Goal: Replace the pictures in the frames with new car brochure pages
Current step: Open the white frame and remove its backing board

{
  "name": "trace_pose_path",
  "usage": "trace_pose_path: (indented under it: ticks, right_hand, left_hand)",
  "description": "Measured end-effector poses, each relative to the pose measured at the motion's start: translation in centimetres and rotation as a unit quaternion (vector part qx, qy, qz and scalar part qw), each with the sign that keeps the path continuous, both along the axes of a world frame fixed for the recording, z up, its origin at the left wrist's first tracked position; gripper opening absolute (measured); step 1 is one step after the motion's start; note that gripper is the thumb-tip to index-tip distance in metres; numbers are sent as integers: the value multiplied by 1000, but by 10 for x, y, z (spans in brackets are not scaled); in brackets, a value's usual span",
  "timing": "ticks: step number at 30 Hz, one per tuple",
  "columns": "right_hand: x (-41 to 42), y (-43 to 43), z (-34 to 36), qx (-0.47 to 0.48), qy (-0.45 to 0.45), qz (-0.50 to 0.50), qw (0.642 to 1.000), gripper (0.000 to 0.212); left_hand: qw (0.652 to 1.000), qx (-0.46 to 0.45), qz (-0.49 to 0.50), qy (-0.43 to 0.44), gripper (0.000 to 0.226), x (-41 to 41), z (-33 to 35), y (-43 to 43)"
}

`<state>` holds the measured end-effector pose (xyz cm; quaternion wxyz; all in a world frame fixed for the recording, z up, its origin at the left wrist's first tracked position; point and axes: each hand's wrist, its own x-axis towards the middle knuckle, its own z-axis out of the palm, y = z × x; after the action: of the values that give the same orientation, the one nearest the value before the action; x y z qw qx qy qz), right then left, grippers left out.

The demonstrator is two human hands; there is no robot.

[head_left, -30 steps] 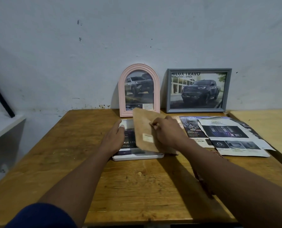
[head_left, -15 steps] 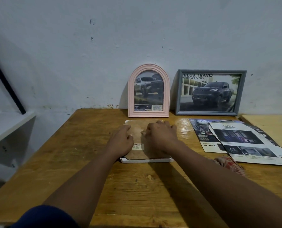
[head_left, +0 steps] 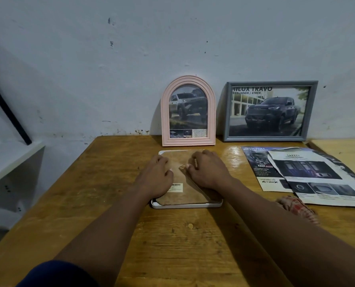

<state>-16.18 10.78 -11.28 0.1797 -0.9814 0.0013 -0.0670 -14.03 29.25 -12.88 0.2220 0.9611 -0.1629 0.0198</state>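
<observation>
A pale, stained wall (head_left: 131, 59) stands behind a wooden tabletop (head_left: 110, 204), and a white shelf (head_left: 11, 162) is beside the left edge of the tabletop. In the middle of the tabletop a white frame (head_left: 185, 205) lies face down, with its brown backing board (head_left: 182, 193) inside the rim. The left hand (head_left: 157, 176) rests on the left part of the board, fingers bent and close together, pressing on it. The right hand (head_left: 208, 171) lies on the right part, and its fingertips (head_left: 188, 166) pinch a small brown flap of the board. At the far edge a pink arched frame (head_left: 188, 110) with a car picture leans upright against the wall. Just to its right stands a grey frame (head_left: 269, 110) with a dark pickup picture. Brochure pages (head_left: 305, 172) lie overlapped near the right edge of the tabletop, and a checked cloth (head_left: 294, 206) lies in front of them, near the right forearm.
</observation>
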Motion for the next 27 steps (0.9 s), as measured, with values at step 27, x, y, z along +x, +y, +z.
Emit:
trace_pose_path:
  ticks: [27]
  right_hand:
    - [10, 2, -19, -30, 4, -16, 999, 51]
  left_hand:
    - [997, -39, -22, 57, 56, 15, -12, -3]
